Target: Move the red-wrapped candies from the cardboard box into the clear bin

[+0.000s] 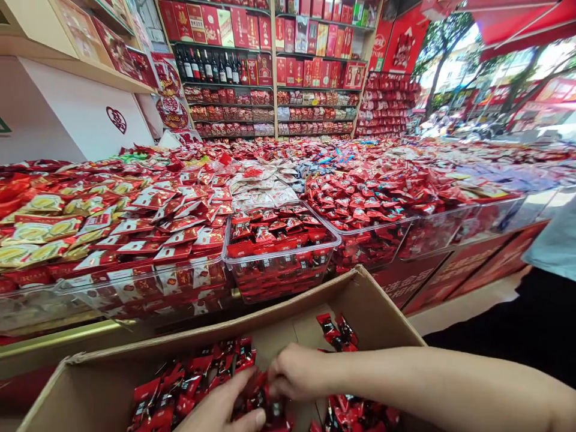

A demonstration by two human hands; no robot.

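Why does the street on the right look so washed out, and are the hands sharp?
Head view: daylight overexposes the street; the shelves lean from wide-angle distortion; clear bins carry glare; the left hand and right hand in the candies look slightly soft.

I see a long counter [67,339] with a brass-coloured front edge, packed with clear bins. The nearest bin [281,258] holds red-and-black candies. Left of it, touching, a wider tray [112,294] carries red-and-white packets, with yellow packets [36,231] further left. To the right another bin [373,231] is heaped with red sweets.
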